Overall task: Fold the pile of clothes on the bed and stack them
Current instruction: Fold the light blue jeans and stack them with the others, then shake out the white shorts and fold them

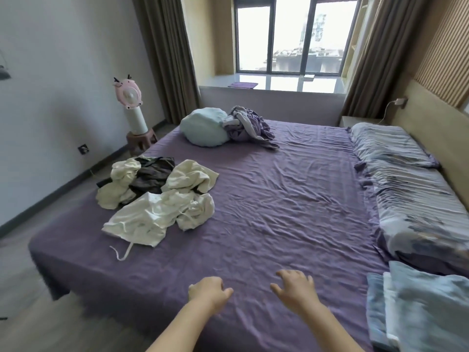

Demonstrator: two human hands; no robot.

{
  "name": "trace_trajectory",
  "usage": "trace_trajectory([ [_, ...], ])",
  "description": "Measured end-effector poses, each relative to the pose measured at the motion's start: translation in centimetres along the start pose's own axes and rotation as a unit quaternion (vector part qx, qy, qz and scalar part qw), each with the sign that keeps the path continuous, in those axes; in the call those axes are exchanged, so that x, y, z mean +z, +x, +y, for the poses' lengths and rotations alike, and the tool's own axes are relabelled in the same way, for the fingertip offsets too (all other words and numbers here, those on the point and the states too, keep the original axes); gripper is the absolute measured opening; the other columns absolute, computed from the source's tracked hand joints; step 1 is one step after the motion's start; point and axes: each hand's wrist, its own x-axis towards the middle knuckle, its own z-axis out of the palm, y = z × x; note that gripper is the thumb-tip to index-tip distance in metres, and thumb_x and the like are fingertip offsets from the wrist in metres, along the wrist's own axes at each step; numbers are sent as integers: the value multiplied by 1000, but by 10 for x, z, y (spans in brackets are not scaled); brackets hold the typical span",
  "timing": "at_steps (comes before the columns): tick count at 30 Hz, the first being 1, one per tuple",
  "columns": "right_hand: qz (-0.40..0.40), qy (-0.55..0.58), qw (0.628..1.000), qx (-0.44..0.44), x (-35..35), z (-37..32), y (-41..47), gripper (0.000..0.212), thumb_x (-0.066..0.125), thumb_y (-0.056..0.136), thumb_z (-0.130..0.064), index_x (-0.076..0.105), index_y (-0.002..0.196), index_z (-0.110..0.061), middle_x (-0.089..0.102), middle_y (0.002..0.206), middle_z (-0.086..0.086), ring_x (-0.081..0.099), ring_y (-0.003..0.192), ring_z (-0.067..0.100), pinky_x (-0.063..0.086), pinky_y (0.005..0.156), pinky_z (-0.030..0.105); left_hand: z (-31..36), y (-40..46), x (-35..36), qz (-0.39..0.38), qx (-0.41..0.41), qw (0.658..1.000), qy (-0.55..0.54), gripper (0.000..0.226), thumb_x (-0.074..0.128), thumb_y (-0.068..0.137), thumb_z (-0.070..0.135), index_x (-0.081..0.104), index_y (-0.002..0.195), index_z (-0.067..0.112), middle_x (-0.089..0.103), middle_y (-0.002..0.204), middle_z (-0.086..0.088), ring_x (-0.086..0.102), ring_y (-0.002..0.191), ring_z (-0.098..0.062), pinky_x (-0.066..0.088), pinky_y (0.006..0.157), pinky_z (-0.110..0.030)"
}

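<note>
A pile of crumpled clothes [157, 196] lies on the left side of the bed [279, 212], which has a purple sheet. The pile holds cream and white garments and a dark grey one [152, 175]. A white drawstring trails from its near edge. My left hand [209, 289] hovers over the near edge of the bed with fingers loosely curled and nothing in it. To its right, my right hand [295, 285] is stretched forward over the sheet, fingers spread, empty. Both hands are well short of the pile.
A pale blue pillow [205, 128] and a bunched purple cloth [250, 128] lie at the far side. Striped bedding [411, 186] runs along the headboard on the right, with a blue folded blanket [418, 308] near me. A pink fan [128, 96] stands on a stool by the left wall.
</note>
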Motion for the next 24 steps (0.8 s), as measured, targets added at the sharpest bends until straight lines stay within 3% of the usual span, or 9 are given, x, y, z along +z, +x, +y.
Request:
trace_trajectory([
  [9, -31, -58, 995, -81, 6, -111, 20, 48, 43, 93, -53, 45, 134, -29, 48, 138, -1, 37, 133, 20, 22, 111, 44, -97, -9, -32, 19, -62, 996, -59, 43, 44, 90, 57, 60, 117, 27, 60, 127, 4, 55, 118, -18, 36, 102, -32],
  [19, -53, -93, 979, -175, -5, -206, 98, 50, 44, 94, -52, 41, 138, -28, 48, 139, -3, 38, 132, 23, 27, 108, 43, -158, 26, -73, 20, -131, 985, -110, 42, 44, 91, 55, 60, 118, 27, 60, 128, 2, 55, 118, -20, 37, 101, -34],
  [24, -56, -75, 971, -222, -8, -241, 150, 57, 43, 96, -46, 29, 147, -25, 44, 143, -3, 39, 133, 20, 30, 107, 37, -179, 64, -96, 28, -149, 978, -143, 39, 45, 92, 54, 62, 114, 27, 62, 123, 5, 58, 113, -18, 42, 93, -29],
])
